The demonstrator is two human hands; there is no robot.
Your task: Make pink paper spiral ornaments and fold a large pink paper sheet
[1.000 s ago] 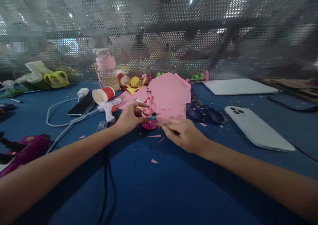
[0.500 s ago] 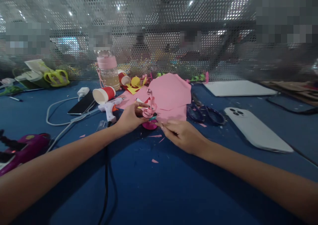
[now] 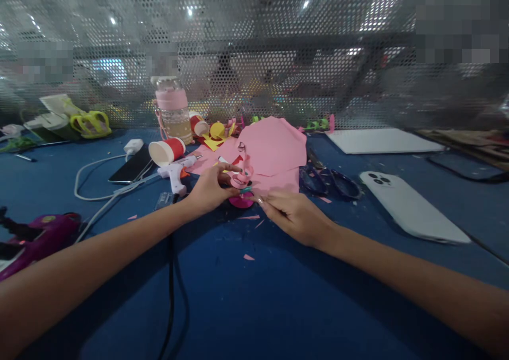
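Observation:
A small craft of curled pink paper [image 3: 243, 175] stands at the middle of the table on a round magenta base [image 3: 240, 201]. A teal band shows between the paper and the base. From the left, my left hand [image 3: 211, 189] is closed around the craft's side, its index finger behind the curl and its thumb low at the band. On the other side, my right hand [image 3: 296, 216] is pinched, its fingertips beside the base. What those fingertips hold is too small to make out. Behind the craft lie sheets of pink paper [image 3: 272, 145].
A white glue gun [image 3: 175, 175], a red paper cup [image 3: 169, 150] and a bottle [image 3: 173, 113] are at left, beside a dark phone [image 3: 131, 165]. Blue-handled scissors [image 3: 328, 182] and a white phone [image 3: 411, 206] lie at right. Perforated metal screen [image 3: 254, 47] closes the back.
The pink craft has shifted slightly to the right, with its curl tipped a little that way. Both hands keep nearly the same grip and position.

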